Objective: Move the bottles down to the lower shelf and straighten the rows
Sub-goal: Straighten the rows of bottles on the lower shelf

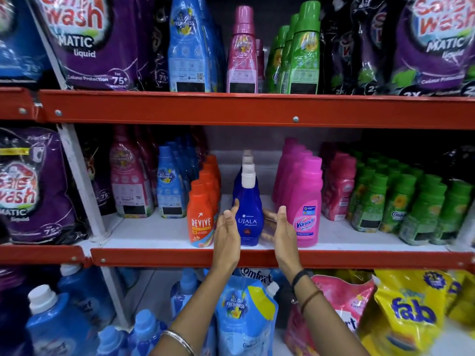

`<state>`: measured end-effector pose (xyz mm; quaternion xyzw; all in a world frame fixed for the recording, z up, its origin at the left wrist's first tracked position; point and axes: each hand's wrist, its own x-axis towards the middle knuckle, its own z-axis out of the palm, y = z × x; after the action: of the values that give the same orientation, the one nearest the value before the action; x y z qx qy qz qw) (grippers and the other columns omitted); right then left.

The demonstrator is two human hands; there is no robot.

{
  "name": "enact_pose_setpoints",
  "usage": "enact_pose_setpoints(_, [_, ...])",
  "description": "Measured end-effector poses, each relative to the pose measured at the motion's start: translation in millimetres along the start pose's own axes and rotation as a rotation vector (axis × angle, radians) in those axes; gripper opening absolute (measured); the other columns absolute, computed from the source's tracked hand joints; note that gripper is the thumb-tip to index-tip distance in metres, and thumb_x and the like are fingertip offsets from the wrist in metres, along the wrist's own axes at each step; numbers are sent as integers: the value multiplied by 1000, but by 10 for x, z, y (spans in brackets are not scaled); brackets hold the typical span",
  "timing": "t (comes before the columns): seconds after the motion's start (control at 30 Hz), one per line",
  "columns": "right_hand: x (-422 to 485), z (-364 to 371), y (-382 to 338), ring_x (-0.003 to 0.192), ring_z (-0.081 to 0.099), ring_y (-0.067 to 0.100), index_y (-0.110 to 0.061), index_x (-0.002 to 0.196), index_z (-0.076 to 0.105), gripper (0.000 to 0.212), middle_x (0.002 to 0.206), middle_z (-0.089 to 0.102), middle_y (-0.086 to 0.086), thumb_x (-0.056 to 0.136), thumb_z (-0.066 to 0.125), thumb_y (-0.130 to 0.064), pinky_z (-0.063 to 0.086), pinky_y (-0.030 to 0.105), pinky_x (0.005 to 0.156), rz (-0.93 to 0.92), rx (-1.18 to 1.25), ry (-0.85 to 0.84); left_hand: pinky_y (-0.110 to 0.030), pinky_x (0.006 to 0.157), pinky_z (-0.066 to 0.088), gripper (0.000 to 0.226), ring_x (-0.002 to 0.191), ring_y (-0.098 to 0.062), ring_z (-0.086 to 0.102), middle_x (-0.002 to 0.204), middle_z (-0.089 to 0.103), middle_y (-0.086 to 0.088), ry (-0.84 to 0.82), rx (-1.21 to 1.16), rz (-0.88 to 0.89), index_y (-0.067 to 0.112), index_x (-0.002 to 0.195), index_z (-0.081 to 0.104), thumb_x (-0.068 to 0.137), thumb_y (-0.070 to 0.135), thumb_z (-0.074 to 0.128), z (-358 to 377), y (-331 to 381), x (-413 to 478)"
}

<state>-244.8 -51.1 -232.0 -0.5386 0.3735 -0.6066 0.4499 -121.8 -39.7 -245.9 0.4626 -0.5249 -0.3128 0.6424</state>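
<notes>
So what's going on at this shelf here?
A person is tidying detergent bottles on a shop's middle shelf. Both hands are open around the front blue Ujala bottle: the left hand on its left side, the right hand on its right. It stands between the orange Revive row and the pink Vanish row.

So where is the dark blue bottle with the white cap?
In the head view, the dark blue Ujala bottle stands at the front of the middle shelf, between the orange Revive bottle and the pink Vanish bottle, with both open hands beside it.

Glossy plastic bottles on painted metal shelf
</notes>
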Motion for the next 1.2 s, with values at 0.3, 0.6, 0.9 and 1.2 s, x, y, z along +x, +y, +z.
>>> enact_pose_setpoints(0.3, [-177, 133, 55, 110, 55, -3, -43, 108, 57, 41, 120, 59, -1, 87, 29, -65, 45, 25, 99, -164, -115, 151, -43, 119, 25, 71, 142, -4, 27, 154, 33, 10, 11, 41, 130, 52, 134, 37, 77, 88, 15, -82, 155, -187])
enact_pose_setpoints(0.6, [-467, 802, 168, 130, 47, 11, -44, 119, 51, 57, 136, 54, -6, 77, 37, -79, 35, 40, 112, -214, -15, -67, -32, 114, 26, 40, 141, -6, 30, 150, 38, 9, 392, -48, 255, 53, 131, 41, 97, 53, 20, -653, 155, -175])
enact_pose_setpoints(0.9, [-312, 1231, 136, 119, 54, 3, -34, 121, 54, 71, 131, 59, -6, 72, 34, -82, 35, 37, 113, 45, 107, -73, -38, 113, 36, 67, 127, -11, 48, 144, 48, 2, 207, 6, -16, 38, 140, 41, 89, 70, 13, -844, 106, 8])
enact_pose_setpoints(1.2, [-261, 1242, 193, 113, 60, 4, -37, 104, 63, 71, 107, 68, -20, 65, 33, -88, 42, 35, 106, 25, 92, -5, -6, 89, 37, 63, 108, 8, 50, 131, 49, 12, 145, 16, -8, 33, 142, 42, 91, 58, 13, -870, 165, 7])
